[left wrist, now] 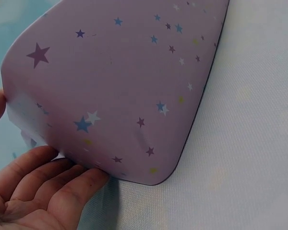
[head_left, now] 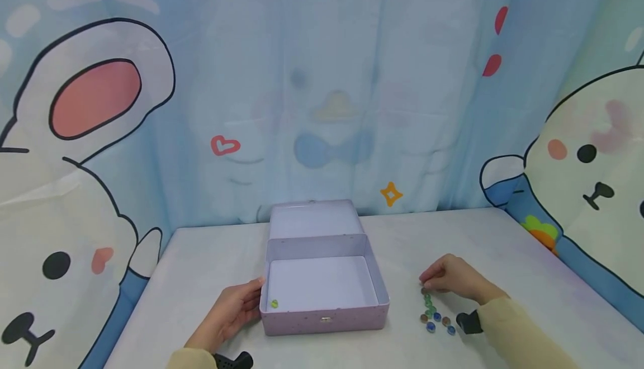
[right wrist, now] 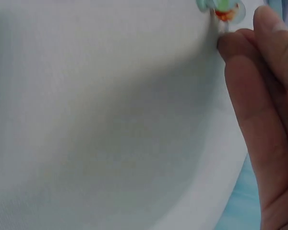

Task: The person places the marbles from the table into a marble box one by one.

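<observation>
A lilac tin box [head_left: 324, 321] stands on the table with its lid tipped back. Inside, at the front left corner, lies one yellow-green marble [head_left: 274, 303]. My left hand [head_left: 233, 307] rests against the box's left side; the left wrist view shows its relaxed fingers [left wrist: 81, 187] touching the star-printed wall [left wrist: 120, 86]. Right of the box, several glass marbles [head_left: 431, 327] in green, blue and brown lie loosely grouped. My right hand [head_left: 455, 277] is at their far end, thumb and fingertips close together beside a clear marble with an orange swirl [right wrist: 226, 13]; I cannot tell whether they pinch one.
A white cloth covers the table [head_left: 216, 251]. Behind it hangs a light blue curtain [head_left: 322, 78] with cartoon animals. The raised lid [head_left: 317, 219] stands near the table's back edge. Dark wrist devices [head_left: 469, 322] sit at both cuffs.
</observation>
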A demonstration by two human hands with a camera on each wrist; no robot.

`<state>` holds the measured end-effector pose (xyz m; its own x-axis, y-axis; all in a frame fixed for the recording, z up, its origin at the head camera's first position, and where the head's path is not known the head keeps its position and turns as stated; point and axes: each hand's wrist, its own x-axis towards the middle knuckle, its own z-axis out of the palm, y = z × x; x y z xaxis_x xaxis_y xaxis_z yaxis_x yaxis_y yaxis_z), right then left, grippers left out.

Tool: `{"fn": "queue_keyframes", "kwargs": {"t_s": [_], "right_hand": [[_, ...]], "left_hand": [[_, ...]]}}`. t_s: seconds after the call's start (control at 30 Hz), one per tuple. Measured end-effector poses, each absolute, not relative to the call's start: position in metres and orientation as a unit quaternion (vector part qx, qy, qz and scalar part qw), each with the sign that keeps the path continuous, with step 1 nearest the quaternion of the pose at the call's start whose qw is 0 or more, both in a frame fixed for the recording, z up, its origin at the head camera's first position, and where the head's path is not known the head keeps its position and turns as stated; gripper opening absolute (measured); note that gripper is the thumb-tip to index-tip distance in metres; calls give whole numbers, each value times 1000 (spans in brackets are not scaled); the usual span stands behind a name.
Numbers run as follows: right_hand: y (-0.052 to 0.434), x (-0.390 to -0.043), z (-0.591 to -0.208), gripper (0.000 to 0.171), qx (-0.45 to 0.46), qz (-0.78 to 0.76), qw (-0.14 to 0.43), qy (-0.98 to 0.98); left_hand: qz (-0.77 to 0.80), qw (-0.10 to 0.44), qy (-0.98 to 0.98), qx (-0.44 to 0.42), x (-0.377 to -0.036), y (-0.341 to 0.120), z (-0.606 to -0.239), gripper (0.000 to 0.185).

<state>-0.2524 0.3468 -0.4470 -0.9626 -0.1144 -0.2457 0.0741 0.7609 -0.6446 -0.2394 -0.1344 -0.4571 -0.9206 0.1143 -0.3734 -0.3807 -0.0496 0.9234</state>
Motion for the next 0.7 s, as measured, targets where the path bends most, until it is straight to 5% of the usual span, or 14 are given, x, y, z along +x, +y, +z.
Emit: {"fn": "queue_keyframes", "kwargs": {"t_s": [0.7], "right_hand": [[331,-254,-444,10,-4,-246,141,959]], "left_hand": [[723,165,664,-91,-241,-134,-459,66]]}}
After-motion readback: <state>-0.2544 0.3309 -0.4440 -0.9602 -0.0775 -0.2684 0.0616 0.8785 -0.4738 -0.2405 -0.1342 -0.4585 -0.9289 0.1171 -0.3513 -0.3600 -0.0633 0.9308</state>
